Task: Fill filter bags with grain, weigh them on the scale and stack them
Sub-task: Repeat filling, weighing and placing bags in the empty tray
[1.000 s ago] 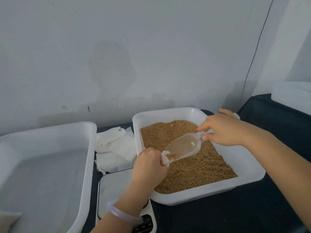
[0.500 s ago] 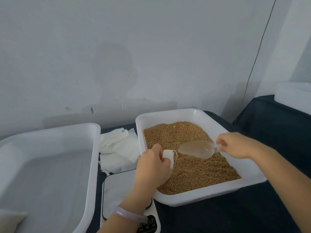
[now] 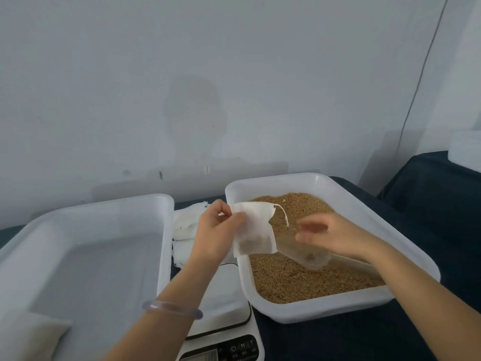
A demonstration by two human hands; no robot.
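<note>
The left hand [image 3: 216, 233] pinches the filter bag [image 3: 256, 225] by its upper edge and holds it up over the near-left corner of the grain tray [image 3: 286, 178]. A small dark lump of grain sits in the bag's bottom and the drawstring [image 3: 282, 213] curls loose off the top right corner. A second ago that bag was held low against the grain with the scoop tipped at its mouth. Now it has been lifted clear.

The right hand [image 3: 338, 235] is smeared by motion, so I would not swear to it, but its fingers look straight and loose. They point toward the bag and the string with nothing in them. The clear scoop [image 3: 309, 256] it was carrying half a second ago now lies on the grain [image 3: 299, 285] just below that hand.

To my eye the pouring for this bag is over, and the free hand is likely going for the drawstring to close it.

The scale [image 3: 221, 295] sits on the dark tabletop [image 3: 325, 342] right under the left forearm, between the two trays, with nothing on its plate, so the weighing has not been done. Beyond it a pile of spare bags [image 3: 186, 225] lies between the trays. The other tray [image 3: 166, 230], on the left, holds one filled bag [image 3: 31, 332] in its near corner, which is all there is of a stack so far.
</note>
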